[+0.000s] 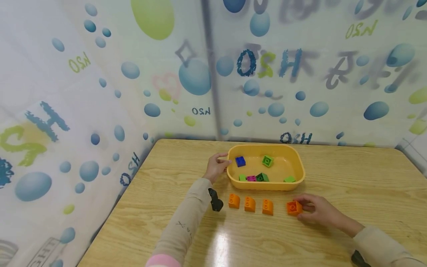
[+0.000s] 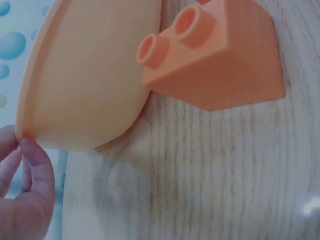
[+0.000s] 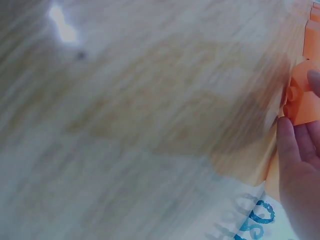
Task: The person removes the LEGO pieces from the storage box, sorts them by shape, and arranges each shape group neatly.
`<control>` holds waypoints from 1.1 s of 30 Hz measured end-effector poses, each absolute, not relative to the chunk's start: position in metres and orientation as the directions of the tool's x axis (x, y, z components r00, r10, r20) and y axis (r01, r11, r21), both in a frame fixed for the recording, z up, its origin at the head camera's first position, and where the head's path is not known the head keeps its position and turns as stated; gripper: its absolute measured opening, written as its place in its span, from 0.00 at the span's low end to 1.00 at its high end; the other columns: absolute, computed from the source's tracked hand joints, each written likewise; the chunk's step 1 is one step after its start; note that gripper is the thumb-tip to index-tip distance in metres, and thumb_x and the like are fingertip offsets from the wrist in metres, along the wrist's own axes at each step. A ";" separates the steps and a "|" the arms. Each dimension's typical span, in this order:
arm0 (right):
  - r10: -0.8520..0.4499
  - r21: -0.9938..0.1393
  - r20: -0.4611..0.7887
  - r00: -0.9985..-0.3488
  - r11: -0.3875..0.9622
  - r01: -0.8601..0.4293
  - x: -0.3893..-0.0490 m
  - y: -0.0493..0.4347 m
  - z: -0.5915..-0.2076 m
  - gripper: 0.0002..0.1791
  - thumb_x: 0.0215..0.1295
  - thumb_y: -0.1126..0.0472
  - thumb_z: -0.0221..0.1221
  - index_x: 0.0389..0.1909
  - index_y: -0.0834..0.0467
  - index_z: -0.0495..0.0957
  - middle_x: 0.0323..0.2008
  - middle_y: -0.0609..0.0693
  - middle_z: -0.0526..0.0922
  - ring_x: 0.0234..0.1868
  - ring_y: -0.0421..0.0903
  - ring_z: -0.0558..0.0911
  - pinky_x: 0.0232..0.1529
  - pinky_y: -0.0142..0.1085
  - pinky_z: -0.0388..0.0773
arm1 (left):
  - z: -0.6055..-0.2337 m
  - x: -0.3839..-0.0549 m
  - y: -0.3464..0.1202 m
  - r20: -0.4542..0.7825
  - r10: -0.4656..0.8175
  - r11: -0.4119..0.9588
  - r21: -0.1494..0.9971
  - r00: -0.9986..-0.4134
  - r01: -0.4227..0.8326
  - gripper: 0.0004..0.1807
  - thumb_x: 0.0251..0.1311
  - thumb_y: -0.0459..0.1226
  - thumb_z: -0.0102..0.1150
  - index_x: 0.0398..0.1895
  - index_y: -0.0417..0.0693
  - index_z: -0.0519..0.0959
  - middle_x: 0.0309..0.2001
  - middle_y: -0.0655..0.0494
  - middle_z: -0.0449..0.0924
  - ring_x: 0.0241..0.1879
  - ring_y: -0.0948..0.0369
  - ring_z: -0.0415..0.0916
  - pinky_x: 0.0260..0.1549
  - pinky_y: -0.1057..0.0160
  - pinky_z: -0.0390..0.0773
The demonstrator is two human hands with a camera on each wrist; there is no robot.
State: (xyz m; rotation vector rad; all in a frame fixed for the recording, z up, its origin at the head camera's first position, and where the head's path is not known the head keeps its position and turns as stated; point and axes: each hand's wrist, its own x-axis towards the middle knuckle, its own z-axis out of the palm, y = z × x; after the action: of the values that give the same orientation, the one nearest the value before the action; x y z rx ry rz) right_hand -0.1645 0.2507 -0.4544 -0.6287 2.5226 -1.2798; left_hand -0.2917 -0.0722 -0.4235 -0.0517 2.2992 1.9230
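My left hand (image 1: 216, 167) pinches the left rim of a yellow-orange plastic tub (image 1: 267, 186); the left wrist view shows thumb and fingers on that rim. With thumb and fingers my right hand (image 1: 317, 211) holds an orange toy building brick (image 1: 293, 208), its hollow underside facing the head camera. To the left of it three more orange bricks stand in a row before the tub: one nearest the held brick (image 1: 267, 207), a middle one (image 1: 249, 204) and a leftmost one (image 1: 234, 201). Each has a sloped side and studs on top.
Inside the tub lie a blue brick (image 1: 240, 161), a light green brick (image 1: 267, 160), a magenta brick (image 1: 251, 178), a dark green brick (image 1: 262, 177) and other light green pieces. The wooden table (image 1: 160, 185) meets a patterned curtain (image 1: 186, 111) behind the tub.
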 end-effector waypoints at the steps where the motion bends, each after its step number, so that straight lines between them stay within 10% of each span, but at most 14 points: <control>1: -0.476 -0.815 -0.021 -0.879 0.518 -0.261 -0.164 0.251 -0.454 0.27 0.49 0.58 0.65 0.47 0.71 0.71 0.46 0.65 0.72 0.45 0.36 0.74 0.42 0.36 0.75 | -0.423 -0.292 -0.072 -0.131 0.068 0.180 0.977 -0.989 -0.117 0.20 0.55 0.31 0.57 0.53 0.41 0.71 0.36 0.44 0.76 0.38 0.44 0.75 0.30 0.62 0.79; 33: -0.552 -0.660 0.003 -0.834 0.625 -0.416 -0.172 0.236 -0.438 0.26 0.50 0.53 0.63 0.45 0.69 0.73 0.41 0.57 0.77 0.36 0.43 0.76 0.35 0.33 0.77 | -0.427 -0.294 -0.073 -0.132 0.087 0.163 0.980 -0.988 -0.116 0.20 0.55 0.31 0.57 0.53 0.42 0.71 0.34 0.45 0.75 0.38 0.44 0.75 0.33 0.59 0.78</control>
State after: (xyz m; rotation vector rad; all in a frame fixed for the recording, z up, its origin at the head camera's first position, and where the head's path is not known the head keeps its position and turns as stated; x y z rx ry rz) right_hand -0.1715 0.2355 -0.4376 -0.7985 2.6480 -0.9993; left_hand -0.2943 -0.0734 -0.4267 -0.0295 2.2705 1.9368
